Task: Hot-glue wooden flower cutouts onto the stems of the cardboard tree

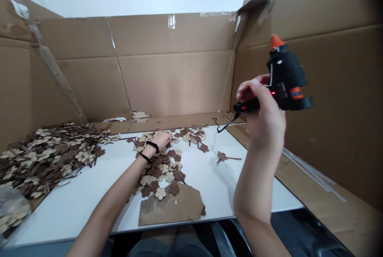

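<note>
Raised at the right, my right hand (266,101) is closed around a black and orange hot glue gun (285,71). Its orange nozzle points up, and a small red light glows on its side. My left hand (162,140), with dark bands at the wrist, reaches into a pile of brown and cream flower cutouts (163,165) in the middle of the white board. Its fingers are curled down among the flowers; what they grip, if anything, is too small to make out. A single brown flower with a strip stem (222,156) lies apart, to the right of the pile.
A large heap of stemmed flowers (60,153) covers the left side, with a plastic bag (13,207) in front. A cardboard piece (176,207) lies at the near edge of the white board (104,185). Tall cardboard walls (179,81) surround the work area. The gun's cord (229,123) hangs toward the back.
</note>
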A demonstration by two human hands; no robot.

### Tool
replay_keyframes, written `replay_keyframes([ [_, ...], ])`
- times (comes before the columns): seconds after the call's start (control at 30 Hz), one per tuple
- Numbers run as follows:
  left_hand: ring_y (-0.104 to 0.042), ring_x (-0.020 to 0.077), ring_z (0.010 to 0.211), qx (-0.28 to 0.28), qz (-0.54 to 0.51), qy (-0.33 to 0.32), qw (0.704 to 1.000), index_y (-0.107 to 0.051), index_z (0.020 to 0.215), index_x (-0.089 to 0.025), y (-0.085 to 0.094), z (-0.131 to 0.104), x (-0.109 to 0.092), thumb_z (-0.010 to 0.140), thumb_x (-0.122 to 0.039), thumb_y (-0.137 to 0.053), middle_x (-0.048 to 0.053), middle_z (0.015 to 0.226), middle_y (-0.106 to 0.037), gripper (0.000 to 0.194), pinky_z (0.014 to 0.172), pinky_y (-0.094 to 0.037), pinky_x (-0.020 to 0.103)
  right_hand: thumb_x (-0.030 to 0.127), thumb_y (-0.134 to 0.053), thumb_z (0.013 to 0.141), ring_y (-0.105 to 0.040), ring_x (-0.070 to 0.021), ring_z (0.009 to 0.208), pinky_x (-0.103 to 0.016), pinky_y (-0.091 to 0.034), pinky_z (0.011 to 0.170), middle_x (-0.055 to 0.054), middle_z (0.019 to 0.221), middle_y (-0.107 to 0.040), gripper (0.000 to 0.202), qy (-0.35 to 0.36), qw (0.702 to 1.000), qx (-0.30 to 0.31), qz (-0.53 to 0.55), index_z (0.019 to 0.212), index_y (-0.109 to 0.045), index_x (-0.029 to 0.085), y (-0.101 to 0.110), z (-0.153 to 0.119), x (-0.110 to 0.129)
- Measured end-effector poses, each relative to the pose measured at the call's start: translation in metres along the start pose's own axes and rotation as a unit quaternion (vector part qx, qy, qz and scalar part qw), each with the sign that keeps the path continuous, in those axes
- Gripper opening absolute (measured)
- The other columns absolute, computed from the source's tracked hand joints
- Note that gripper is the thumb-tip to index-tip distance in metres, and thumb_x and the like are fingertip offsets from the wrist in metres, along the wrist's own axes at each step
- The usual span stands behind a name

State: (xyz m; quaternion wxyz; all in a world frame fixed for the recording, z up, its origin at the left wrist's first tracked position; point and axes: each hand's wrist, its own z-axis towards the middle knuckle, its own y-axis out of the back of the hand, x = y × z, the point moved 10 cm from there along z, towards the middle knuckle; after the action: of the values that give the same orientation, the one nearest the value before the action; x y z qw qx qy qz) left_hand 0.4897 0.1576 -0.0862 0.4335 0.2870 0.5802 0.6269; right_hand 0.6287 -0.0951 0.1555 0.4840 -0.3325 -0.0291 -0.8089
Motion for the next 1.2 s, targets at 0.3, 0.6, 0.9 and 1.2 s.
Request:
replay_keyframes([
  [0.3, -0.06, 0.0195, 0.089, -0.014, -0.036, 0.03, 0.999, -0.065, 0.082, -0.009, -0.02, 0.021, -0.013, 0.086, -0.025, -0.056, 0.012, 0.09, -0.066, 0.019, 0.09, -0.044, 0.038, 0.032, -0.063, 0.08, -0.039, -0.009, 0.048, -0.026, -0.032, 0.052, 0.004, 0.053, -0.046, 0.017, -0.104, 0.983, 0.139, -0.055, 0.072, -0.056, 0.019, -0.025, -0.008, -0.022],
  [0.6, -0.065, 0.0155, 0.061, -0.151, -0.22, 0.097, 0.959, -0.047, 0.092, -0.015, 0.06, -0.007, -0.025, 0.098, -0.033, -0.015, 0.004, 0.066, -0.062, 0.038, 0.055, -0.044, 0.024, 0.046, -0.071, 0.07, -0.033, -0.0061, 0.044, -0.023, -0.029, 0.046, 0.007, 0.047, -0.039, 0.035, -0.209, 0.932, 0.28, -0.094, 0.082, -0.062, 0.014, -0.056, -0.028, -0.061],
  [0.9, -0.069, 0.0177, 0.064, -0.339, -0.598, 0.011, 0.726, -0.039, 0.089, -0.02, 0.193, -0.1, -0.085, 0.088, -0.052, -0.046, 0.007, 0.09, -0.066, 0.033, 0.041, -0.044, 0.021, 0.054, -0.065, 0.073, -0.035, -0.0077, 0.049, -0.023, -0.031, 0.046, 0.002, 0.057, -0.045, 0.041, -0.129, 0.927, 0.333, -0.112, 0.08, -0.061, 0.014, -0.09, -0.043, -0.052],
  [1.2, -0.069, 0.021, 0.069, -0.333, -0.676, 0.016, 0.657, -0.044, 0.097, -0.021, 0.199, -0.122, -0.095, 0.085, -0.051, -0.052, 0.008, 0.092, -0.066, 0.033, 0.035, -0.043, 0.02, 0.061, -0.062, 0.072, -0.046, -0.0116, 0.055, -0.023, -0.039, 0.048, -0.003, 0.065, -0.055, 0.046, -0.043, 0.93, 0.358, -0.075, 0.08, -0.062, 0.016, -0.109, -0.048, -0.041],
])
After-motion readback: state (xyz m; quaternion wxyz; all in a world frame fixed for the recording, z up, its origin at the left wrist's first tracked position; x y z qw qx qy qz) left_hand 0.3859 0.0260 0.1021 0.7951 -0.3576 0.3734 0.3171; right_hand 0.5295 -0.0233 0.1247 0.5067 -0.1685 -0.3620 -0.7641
